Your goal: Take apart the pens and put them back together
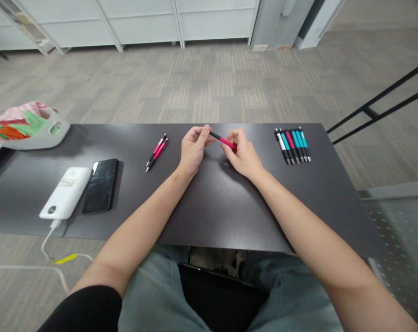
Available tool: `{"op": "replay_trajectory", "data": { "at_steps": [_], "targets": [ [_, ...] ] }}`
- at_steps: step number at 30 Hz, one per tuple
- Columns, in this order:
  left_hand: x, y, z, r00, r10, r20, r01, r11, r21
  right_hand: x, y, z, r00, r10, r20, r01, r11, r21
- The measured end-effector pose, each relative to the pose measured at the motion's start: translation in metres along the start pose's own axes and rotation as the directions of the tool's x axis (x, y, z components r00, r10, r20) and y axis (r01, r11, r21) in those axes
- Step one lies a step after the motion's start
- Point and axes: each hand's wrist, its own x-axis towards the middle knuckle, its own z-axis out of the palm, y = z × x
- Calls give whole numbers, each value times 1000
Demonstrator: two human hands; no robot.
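Observation:
Both of my hands hold one red and black pen (222, 139) above the far middle of the dark table (209, 207). My left hand (193, 150) pinches the pen's black end between thumb and fingers. My right hand (241, 154) is closed around its red barrel. Two red pens (156, 151) lie side by side on the table just left of my left hand. A row of several pens (292, 145), teal, red and white, lies to the right of my right hand.
A black phone (101, 185) and a white power bank (66, 192) with a cable lie at the left. A colourful bag (25, 124) sits at the far left corner. Black metal bars (378, 108) stand to the right.

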Motion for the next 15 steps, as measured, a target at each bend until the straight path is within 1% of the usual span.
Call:
{"op": "replay_trajectory", "data": {
  "at_steps": [5,11,13,15],
  "targets": [
    [1,-3,-1,999,42,-2,-42,999,-15,2,-1,0,998,-67,13,67,998,-17],
    [6,-10,-9,995,93,38,-92,996,-17,1,0,-1,999,34,2,-33,997,-70],
    [8,-11,-11,993,106,42,-106,994,-11,1,-2,-2,1000,10,2,-10,998,-58],
    [9,-12,-12,992,114,44,-114,993,-10,2,-3,-3,999,-39,0,39,999,-38]
  ]
}}
